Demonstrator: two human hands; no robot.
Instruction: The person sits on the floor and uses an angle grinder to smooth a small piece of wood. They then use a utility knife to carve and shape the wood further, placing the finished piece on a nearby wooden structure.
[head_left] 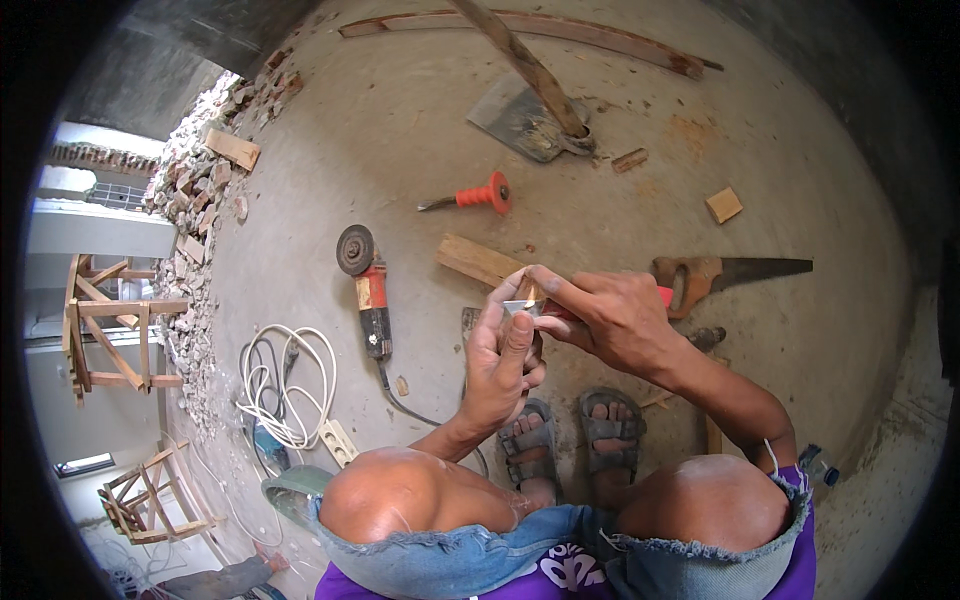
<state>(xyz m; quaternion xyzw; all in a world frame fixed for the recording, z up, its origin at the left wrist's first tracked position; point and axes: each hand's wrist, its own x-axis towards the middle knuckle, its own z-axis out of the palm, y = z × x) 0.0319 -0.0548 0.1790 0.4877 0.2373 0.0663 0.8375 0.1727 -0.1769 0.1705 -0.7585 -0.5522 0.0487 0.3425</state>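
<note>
I squat with both hands raised together above the floor. In my left hand [495,360], the thumb and fingers pinch a small shiny metal piece [520,306] with a pale edge. My right hand [622,318] is closed around a slim red-handled tool [666,296], whose red end shows beyond the knuckles. Its front reaches the metal piece, and the fingers hide its exact kind. Just beyond my hands lies a wooden board [478,260], partly covered by them. A handsaw [735,272] with a wooden handle lies right of my right hand.
An angle grinder [368,295] lies left, its cord trailing toward me. Farther off are a red-gripped chisel [470,196], a shovel [530,125] and a wood block [724,205]. Coiled white cable [325,375], a socket strip [338,442], rubble [195,190] and wooden trestles [110,330] stand left.
</note>
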